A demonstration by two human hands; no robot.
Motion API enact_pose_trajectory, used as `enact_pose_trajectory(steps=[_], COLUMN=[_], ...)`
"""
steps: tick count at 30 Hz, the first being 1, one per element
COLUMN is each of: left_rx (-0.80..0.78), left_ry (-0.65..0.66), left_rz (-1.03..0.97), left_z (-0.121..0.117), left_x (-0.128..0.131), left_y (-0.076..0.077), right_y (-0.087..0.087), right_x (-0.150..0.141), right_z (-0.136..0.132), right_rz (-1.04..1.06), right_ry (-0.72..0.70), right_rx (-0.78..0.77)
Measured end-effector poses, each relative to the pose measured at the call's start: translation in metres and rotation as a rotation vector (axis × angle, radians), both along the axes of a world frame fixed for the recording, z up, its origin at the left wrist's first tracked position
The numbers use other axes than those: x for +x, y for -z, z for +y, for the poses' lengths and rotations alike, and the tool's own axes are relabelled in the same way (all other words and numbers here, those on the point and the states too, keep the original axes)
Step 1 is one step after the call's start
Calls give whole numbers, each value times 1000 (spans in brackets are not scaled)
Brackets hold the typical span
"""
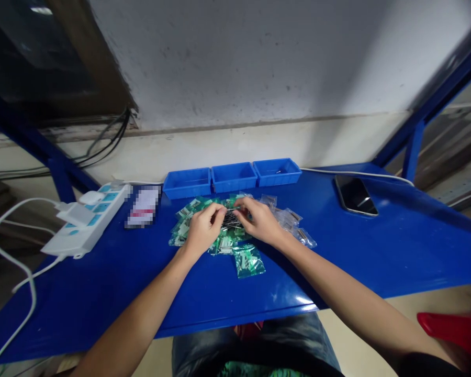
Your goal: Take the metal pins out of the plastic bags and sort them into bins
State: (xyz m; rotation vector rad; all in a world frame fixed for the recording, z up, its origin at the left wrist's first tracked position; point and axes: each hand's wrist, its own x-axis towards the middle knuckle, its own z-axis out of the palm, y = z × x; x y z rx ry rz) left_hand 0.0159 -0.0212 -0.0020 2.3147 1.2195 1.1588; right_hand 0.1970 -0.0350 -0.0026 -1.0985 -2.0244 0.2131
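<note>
Pinching a thin, silvery metal piece (232,209) w/ L hand (204,226), thumb & index together on one end; R hand (260,219) curls at the other end, can't tell if its fingertips are clamped on it. Piece is btwn the hands, just above a loose heap of thin, dark metal rods (231,220). Around that: flat, green see-through plastic packets (224,244), w/ clear plastic packets (288,219) to R, all on glossy blue tabletop (102,283). Step in hand looks like two-handed fingertip work; next move prob. calls for a light, steady pinch.
</note>
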Motion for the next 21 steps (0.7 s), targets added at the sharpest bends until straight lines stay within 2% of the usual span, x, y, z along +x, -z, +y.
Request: enact_pose_trajectory(steps=[5,11,16,21], left_rx=[-17,17,-31,-22], left_ry=[4,21,5,30], left_rz=[-15,-76,-112,-82], left_z=[-2,-3,-2,-3], left_x=[1,3,2,3], left_y=[0,1,4,0], right_y=[0,-3,-2,-2], right_x=[1,1,0,0], right_z=[-1,-2,-2,-3], right_rz=[-12,7,35,31], right_ry=[-19,23,1,-8], right_rx=[0,1,-5,10])
